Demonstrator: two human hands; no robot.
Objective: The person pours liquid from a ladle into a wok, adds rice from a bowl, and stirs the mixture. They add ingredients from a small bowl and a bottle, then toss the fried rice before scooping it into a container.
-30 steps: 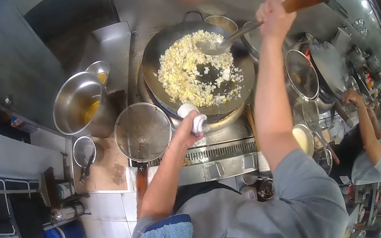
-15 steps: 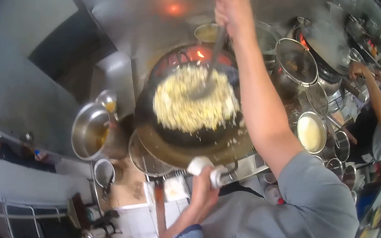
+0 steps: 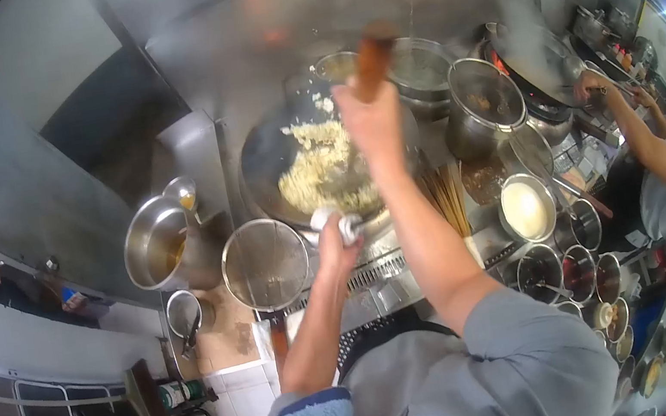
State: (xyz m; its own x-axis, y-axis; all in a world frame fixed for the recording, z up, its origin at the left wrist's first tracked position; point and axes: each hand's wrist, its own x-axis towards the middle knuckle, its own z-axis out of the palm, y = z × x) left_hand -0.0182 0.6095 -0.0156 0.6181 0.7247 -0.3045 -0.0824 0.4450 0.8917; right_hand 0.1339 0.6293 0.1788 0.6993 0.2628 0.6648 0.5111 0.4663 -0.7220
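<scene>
My left hand (image 3: 338, 251) is closed round a white cloth (image 3: 337, 223) at the near rim of a large dark wok (image 3: 261, 163). Pale yellow, chopped food (image 3: 314, 167) lies in the wok, with loose bits in the air by its far edge. Above the wok's right side, my right hand (image 3: 370, 111) grips the wooden handle (image 3: 373, 62) of a ladle. The ladle's bowl is blurred and mostly hidden by the hand and food.
A round strainer (image 3: 265, 264) lies left of my left forearm, beside a steel pot (image 3: 158, 244). To the right are another strainer (image 3: 487, 94), a bowl of pale contents (image 3: 527, 208) and several seasoning containers. A co-worker's arm (image 3: 638, 126) reaches to another wok at far right.
The wok has tilted and moved back, and its food has spread, some into the air. My right hand and ladle have come lower and left. The view has shifted, showing more on the right.
</scene>
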